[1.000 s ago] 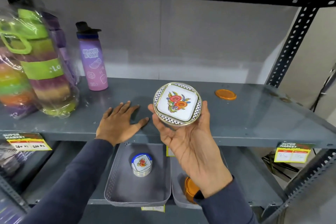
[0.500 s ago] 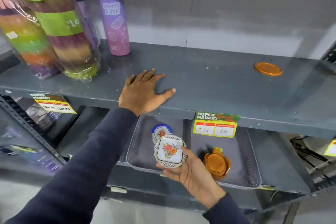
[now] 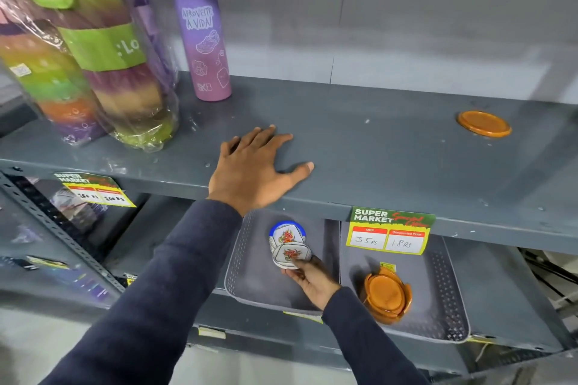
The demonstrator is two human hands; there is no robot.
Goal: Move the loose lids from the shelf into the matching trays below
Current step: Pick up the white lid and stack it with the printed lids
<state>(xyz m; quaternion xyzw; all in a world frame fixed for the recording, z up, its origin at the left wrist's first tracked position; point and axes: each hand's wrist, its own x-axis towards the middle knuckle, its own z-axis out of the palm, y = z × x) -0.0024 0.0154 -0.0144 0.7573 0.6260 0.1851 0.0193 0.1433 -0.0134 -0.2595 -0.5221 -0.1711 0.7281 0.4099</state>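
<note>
My right hand (image 3: 309, 281) grips a white lid with a red flower print (image 3: 291, 255) inside the left grey tray (image 3: 250, 278) on the lower shelf. The lid is right in front of a blue-rimmed stack of floral lids (image 3: 286, 234) and seems to touch it. My left hand (image 3: 253, 170) lies flat and open on the front of the upper shelf (image 3: 375, 159). A single orange lid (image 3: 483, 124) lies far right on that shelf. The right grey tray (image 3: 438, 284) holds a stack of orange lids (image 3: 386, 294).
Plastic-wrapped rainbow bottles (image 3: 81, 50) and a purple bottle (image 3: 203, 37) stand at the left of the upper shelf. A price tag (image 3: 389, 230) hangs from the shelf edge above the right tray, another price tag (image 3: 93, 189) at the left. A perforated upright (image 3: 59, 234) runs diagonally lower left.
My right hand has carried the floral lid down from above the upper shelf into the left tray, up against the floral stack. My left hand stayed flat on the shelf.
</note>
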